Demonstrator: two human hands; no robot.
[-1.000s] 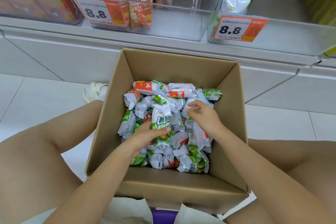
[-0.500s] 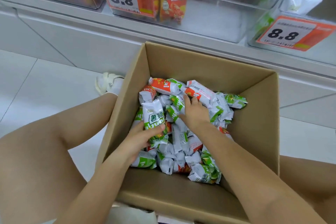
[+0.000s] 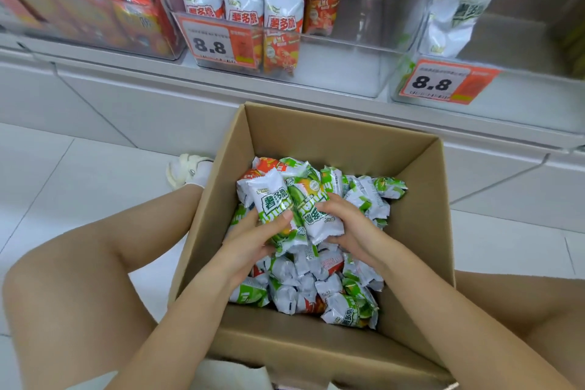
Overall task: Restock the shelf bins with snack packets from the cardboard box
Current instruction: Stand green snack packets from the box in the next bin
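Note:
An open cardboard box [image 3: 342, 136] sits on the floor between my knees, holding several green-and-white and orange-and-white snack packets [image 3: 319, 288]. My left hand [image 3: 253, 237] grips a green-and-white packet [image 3: 272, 199] from the left, thumb across its front. My right hand [image 3: 345, 225] curls round a second green-and-white packet [image 3: 316, 215] pressed against the first. Both packets are raised a little above the pile. Above the box, a clear shelf bin [image 3: 335, 73] holds several upright orange-and-white packets at its left; its right half is bare.
Another clear bin [image 3: 506, 89] at the right holds green-and-white packets behind an 8.8 price tag [image 3: 443, 82]. A bin of red packets [image 3: 88, 9] stands at the left. My white-shoed foot [image 3: 190, 168] rests left of the box on the white tile floor.
My right hand has come back from the far packets and closed on a green packet beside the one in my left hand. Both packets have risen off the pile.

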